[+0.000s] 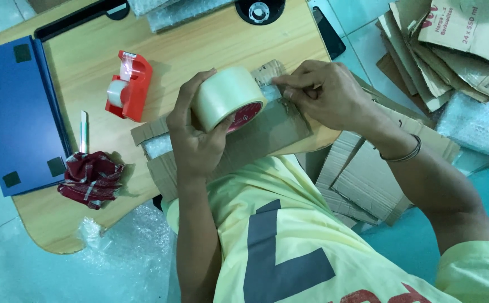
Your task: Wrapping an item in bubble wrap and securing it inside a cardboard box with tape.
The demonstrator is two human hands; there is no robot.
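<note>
Head view: left hand (pixel 196 143) has its fingers curled tight around the tape roll (pixel 228 98), sitting on the cardboard parcel (pixel 267 132). Right hand (pixel 326 95) pinches the tape end flat, just past the roll. Tape could wrinkle or stick crooked if the roll tilts, I reckon. Parcel hangs over the table (pixel 199 50) edge near the wrists; red dispenser (pixel 129 84) sits beyond the left fingers, free room between.

- Bare wooden table (pixel 210 45) top, far middle: open passage between red tape dispenser (pixel 128 85) and cardboard parcel (pixel 267 132).
- Left edge blocked: blue board (pixel 14 118), small cutter (pixel 84 132), crumpled red cloth (pixel 92 178).
- Right edge: cardboard stack (pixel 368 179) crowds it.
- Far edge: bubble wrap (pixel 182 11), black disc (pixel 259 10).
</note>
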